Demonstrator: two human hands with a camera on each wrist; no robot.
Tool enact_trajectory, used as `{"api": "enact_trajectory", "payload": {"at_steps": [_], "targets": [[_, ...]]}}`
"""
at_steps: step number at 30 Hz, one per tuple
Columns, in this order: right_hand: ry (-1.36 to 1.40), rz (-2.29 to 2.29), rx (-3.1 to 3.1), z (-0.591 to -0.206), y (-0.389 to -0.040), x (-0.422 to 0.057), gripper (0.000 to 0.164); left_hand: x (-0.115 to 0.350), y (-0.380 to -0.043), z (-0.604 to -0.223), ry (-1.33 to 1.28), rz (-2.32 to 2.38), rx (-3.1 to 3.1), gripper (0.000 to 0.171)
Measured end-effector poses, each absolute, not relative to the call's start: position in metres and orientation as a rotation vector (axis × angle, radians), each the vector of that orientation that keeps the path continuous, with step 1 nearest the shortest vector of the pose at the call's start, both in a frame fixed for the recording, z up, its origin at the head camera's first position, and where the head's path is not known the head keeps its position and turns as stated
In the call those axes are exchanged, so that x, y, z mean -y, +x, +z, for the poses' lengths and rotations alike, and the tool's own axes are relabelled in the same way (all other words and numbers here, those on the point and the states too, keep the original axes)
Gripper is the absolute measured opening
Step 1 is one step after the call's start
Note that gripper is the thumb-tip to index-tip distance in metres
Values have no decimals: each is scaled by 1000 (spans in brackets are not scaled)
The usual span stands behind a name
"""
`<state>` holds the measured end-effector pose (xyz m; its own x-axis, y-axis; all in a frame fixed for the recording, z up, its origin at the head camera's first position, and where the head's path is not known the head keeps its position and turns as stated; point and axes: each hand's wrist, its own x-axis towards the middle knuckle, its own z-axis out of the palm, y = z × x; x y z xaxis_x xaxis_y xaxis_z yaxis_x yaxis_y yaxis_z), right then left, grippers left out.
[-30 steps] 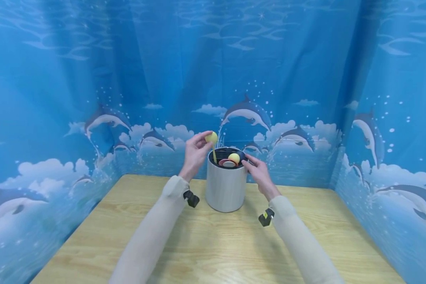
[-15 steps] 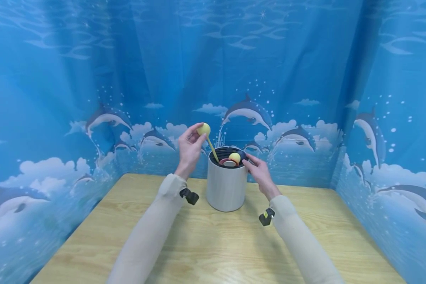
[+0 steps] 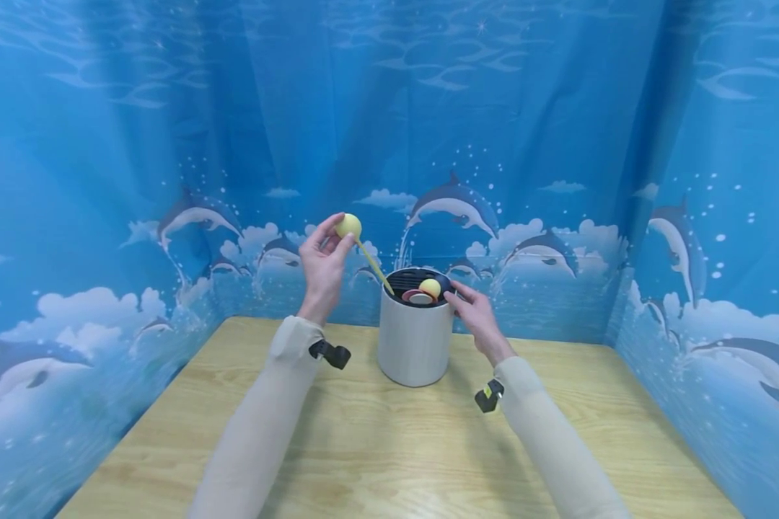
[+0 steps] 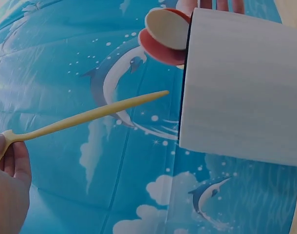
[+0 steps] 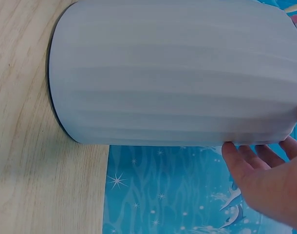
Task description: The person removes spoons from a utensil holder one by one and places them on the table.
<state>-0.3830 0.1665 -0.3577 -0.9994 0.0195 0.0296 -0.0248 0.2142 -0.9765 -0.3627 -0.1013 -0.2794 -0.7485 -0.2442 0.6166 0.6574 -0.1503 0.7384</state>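
My left hand (image 3: 323,267) pinches a yellow spoon (image 3: 348,226) by its round bowl, up and left of a white cylindrical utensil holder (image 3: 415,346). The spoon's handle slants down toward the holder; in the left wrist view the handle tip (image 4: 163,92) is apart from the holder's mouth. My right hand (image 3: 477,317) grips the holder near its top right, with fingertips against the wall in the right wrist view. Inside the holder's black slatted top sit another yellow bowl (image 3: 430,288), a pale bowl (image 4: 167,29) and a red-pink bowl (image 4: 158,51). Their handles are hidden.
The holder stands upright on a light wooden table (image 3: 389,447), toward its back edge. Blue curtains (image 3: 389,144) printed with dolphins close off the back and both sides. A small black camera is strapped to each wrist.
My left hand has moved left and up with the yellow spoon, drawing its handle out of the holder and tilting it. My right hand has stayed on the holder.
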Motion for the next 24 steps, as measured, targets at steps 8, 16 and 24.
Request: {"api": "enact_trajectory", "payload": {"at_steps": [8,16,24], "targets": [[1,1936,2419,-357,-383,-166,56,109,-360,-286,-473,-1994,1507,43],[11,1924,2438,-356,-383,-165,55,120,-359,-310,-413,-2001,1593,44],[44,1925,2439,-355,-381,-168,56,127,-360,-335,-432,-2053,1657,45]]}}
